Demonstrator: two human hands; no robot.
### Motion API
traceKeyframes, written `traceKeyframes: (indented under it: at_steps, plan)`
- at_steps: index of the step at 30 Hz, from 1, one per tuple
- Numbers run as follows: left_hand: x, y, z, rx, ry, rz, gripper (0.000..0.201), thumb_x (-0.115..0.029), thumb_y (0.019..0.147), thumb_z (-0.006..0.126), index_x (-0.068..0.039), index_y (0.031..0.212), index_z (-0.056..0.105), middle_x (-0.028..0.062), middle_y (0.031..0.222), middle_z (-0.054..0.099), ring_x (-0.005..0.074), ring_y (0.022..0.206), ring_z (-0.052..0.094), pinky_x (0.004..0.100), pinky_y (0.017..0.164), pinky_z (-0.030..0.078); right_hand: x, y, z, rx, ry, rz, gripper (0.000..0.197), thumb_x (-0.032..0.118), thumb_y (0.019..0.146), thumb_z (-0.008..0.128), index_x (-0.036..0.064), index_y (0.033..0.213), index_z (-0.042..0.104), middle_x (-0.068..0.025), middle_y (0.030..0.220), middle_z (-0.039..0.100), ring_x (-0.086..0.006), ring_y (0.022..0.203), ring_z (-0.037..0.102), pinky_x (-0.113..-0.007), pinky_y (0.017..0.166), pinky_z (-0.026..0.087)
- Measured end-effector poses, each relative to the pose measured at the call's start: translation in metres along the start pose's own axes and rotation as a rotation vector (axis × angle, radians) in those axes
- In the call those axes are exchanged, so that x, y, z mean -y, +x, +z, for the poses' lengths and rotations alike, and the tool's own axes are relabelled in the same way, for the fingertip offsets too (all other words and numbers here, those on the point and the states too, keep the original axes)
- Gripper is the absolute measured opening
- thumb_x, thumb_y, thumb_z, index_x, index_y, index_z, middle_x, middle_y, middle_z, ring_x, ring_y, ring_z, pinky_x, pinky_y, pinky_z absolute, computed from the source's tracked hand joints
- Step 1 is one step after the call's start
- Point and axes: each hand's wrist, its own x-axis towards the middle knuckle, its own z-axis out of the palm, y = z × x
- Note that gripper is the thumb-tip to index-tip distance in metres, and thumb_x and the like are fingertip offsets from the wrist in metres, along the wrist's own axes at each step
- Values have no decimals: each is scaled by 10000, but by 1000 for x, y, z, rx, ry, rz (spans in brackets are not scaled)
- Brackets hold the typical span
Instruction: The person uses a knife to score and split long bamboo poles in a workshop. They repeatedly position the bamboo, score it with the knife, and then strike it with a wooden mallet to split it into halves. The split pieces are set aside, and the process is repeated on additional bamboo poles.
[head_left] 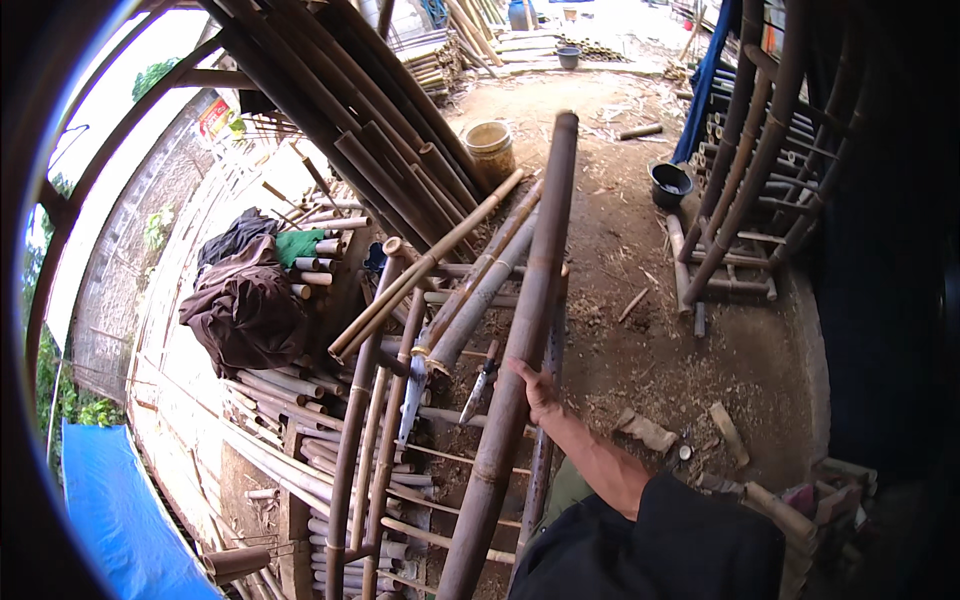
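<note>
My right hand (541,392) grips a thick dark bamboo pole (535,270) about halfway along it, thumb on the near side and fingers hidden behind the pole. The pole runs from near my body up toward the dirt yard and lies on a rack of thinner bamboo poles (440,265). A knife with a pale blade (479,385) lies on the rack just left of my hand. Further left, a second long blade (410,400) hangs among the poles. My black sleeve (680,540) covers the forearm. My left hand is not in view.
Brown and dark clothes (245,310) are heaped on stacked bamboo at the left. A beige bucket (490,145) and a black bucket (670,183) stand on the dirt ground. A bamboo frame (750,200) leans at the right. Short offcuts (645,430) lie nearby, and a blue tarp (120,510) is at the lower left.
</note>
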Motion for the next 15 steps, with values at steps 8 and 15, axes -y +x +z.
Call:
traceKeyframes:
  at_steps: [8, 15]
  plan:
    - [-54, 68, -16, 161, -102, 417, 524, -271, 958, 629, 72, 1336, 506, 229, 1310, 566, 280, 1264, 522, 385, 1062, 418, 111, -104, 45, 157, -273, -480, 581, 339, 763, 828, 35, 1187, 572, -66, 980, 654, -158, 877, 634, -307, 784, 549]
    - [-366, 45, -30, 140, -256, 1019, 543, -240, 934, 632, 78, 1346, 479, 227, 1308, 522, 301, 1270, 484, 408, 1112, 355, 144, -218, 34, 247, -572, -616, 761, 327, 655, 875, 101, 1281, 506, -163, 1037, 683, -342, 940, 693, -444, 860, 543]
